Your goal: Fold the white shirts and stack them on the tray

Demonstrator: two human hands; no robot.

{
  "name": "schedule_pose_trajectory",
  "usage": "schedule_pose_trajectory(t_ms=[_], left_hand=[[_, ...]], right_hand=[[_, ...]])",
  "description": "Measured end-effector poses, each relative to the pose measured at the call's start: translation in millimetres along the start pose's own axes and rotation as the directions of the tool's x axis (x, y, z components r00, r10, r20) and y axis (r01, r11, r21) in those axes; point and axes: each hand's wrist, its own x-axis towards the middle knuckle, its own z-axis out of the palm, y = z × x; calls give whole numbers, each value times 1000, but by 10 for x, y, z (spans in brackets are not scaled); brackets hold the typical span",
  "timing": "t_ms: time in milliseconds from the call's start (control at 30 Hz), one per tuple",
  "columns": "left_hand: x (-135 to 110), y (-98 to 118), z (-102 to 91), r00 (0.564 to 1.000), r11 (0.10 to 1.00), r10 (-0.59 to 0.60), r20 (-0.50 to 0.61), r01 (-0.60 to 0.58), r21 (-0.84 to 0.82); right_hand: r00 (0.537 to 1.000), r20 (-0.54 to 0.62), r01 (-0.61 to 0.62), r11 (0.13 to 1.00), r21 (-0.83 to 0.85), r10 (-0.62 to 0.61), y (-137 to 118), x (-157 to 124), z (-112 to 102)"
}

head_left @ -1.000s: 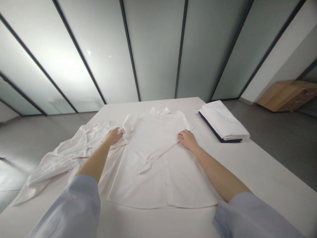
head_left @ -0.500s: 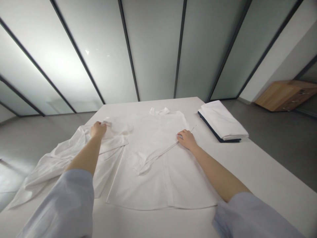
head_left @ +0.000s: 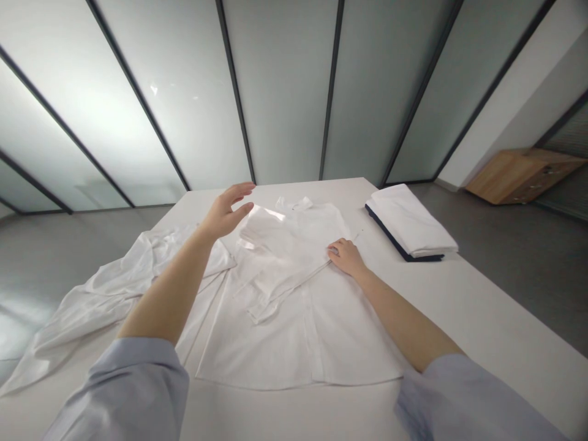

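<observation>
A white shirt (head_left: 285, 355) lies spread on the white table, its collar (head_left: 294, 204) at the far end. Glossy, see-through film (head_left: 264, 226), which looks like plastic, rests in folds over its upper left part. Beside that film my left hand (head_left: 226, 211) is raised, fingers stretched and thumb apart, with nothing in it. On the shirt's right side my right hand (head_left: 346, 256) is closed and low against the cloth. A narrow pale strip (head_left: 298, 283) runs into its fingers, and a thin end sticks out beyond them. What exactly it grips is hidden.
A crumpled white cloth (head_left: 114, 288) hangs over the table's left edge. A folded white cloth (head_left: 411, 220) on a dark one (head_left: 425, 258) sits at the right edge. Behind the table (head_left: 468, 318) are frosted panels (head_left: 285, 92) and a wooden cabinet (head_left: 519, 174).
My left hand has let go of the film's edge at the left and risen toward the middle. The film has folded over to the right. My right hand has stayed put.
</observation>
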Motion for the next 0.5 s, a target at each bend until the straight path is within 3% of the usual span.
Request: schedule_pose_trajectory(t_ms=[133, 300, 400, 500], left_hand=[[-162, -59, 416, 993, 998, -62, -103, 59, -34], [-554, -335, 1105, 943, 950, -310, 116, 303, 79], [-767, -434, 1378, 931, 941, -319, 175, 289, 175], [-870, -479, 1474, 939, 947, -278, 202, 233, 223]], right_hand=[[1000, 4, 5, 1000, 13, -5, 1, -1, -9], [1000, -17, 0, 999, 53, 1, 19, 23, -5], [998, -9, 66, 994, 86, -66, 18, 19, -5], [983, 20, 182, 980, 76, -184, -25, -15, -25]])
